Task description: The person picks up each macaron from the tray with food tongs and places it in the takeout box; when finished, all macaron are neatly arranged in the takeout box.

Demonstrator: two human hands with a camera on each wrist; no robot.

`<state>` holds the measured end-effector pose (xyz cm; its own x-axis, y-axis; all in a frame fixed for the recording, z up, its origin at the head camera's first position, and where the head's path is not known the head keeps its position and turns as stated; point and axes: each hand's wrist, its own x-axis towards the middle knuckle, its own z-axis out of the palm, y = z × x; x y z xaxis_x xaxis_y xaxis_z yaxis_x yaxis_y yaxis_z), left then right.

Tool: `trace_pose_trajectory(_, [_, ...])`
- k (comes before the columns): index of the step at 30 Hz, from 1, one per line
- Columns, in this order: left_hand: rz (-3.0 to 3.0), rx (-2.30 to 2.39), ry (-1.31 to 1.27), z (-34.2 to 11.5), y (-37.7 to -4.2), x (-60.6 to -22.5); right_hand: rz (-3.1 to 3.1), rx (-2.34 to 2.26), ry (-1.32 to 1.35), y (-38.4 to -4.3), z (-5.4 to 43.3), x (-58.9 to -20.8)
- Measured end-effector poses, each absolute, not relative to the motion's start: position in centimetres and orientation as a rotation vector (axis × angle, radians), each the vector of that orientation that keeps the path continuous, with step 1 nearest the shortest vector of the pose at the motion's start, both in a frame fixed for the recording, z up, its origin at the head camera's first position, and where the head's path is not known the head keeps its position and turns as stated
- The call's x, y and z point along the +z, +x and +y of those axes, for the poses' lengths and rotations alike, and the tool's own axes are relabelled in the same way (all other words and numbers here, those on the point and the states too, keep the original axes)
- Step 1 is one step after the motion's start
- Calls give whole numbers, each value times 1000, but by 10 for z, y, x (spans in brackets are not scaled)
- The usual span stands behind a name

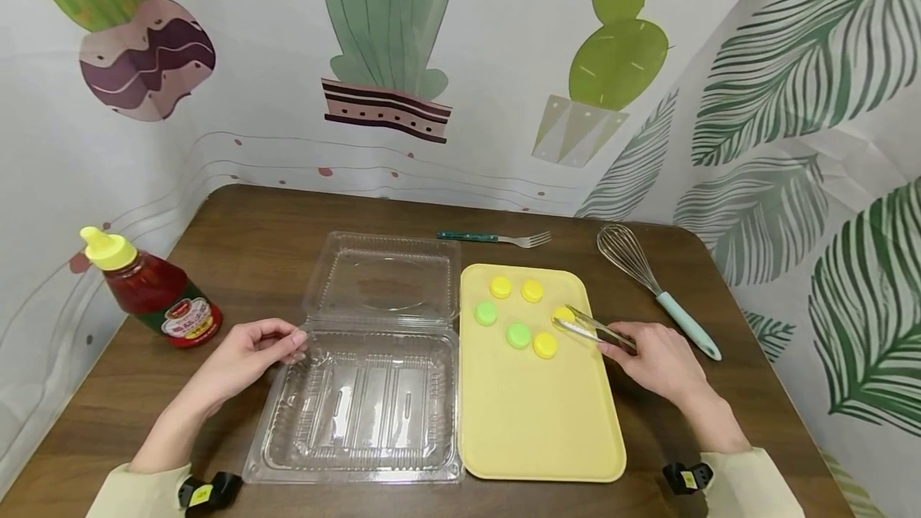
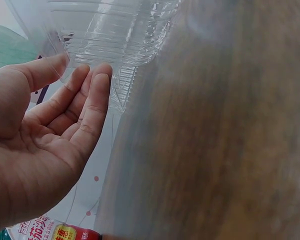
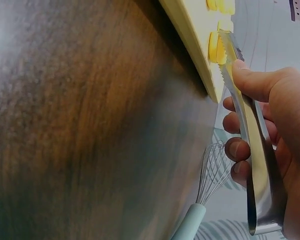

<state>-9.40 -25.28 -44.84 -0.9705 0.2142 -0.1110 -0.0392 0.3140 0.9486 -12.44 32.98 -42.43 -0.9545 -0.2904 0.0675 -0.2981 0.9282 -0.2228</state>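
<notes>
My left hand [image 1: 253,354] pinches the left rim of a clear plastic clamshell box [image 1: 374,466], near its hinge. The box lies with its lid [image 1: 388,278] folded back. In the left wrist view, thumb and fingers [image 2: 97,100] stand on either side of the rim. My right hand [image 1: 662,362] grips metal tongs [image 3: 257,170], thumb on one arm and fingers curled round the other. At the right side of a yellow tray [image 1: 540,438], the toothed tong tips straddle a yellow macaron [image 1: 564,315]. Several other yellow macarons [image 1: 544,344] and two green ones [image 1: 517,335] lie on the tray.
A red ketchup bottle [image 1: 161,294] with a yellow cap stands at the left. Behind the box and tray lies a fork [image 1: 496,238] with a green handle. A whisk [image 1: 655,286] lies right of the tray. A patterned cloth [image 1: 496,62] hangs behind the wooden table [image 1: 288,214].
</notes>
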Motion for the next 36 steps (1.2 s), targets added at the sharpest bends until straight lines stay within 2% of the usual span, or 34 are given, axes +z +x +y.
trace_pose_trajectory(17, [2351,1719,190,-253,-94,-448,-2962,372,583,-127,316,-407])
trace_pose_trajectory(36, [2348,1726,193,-253,-94,-449,-2839,406,782,-137,267,-385])
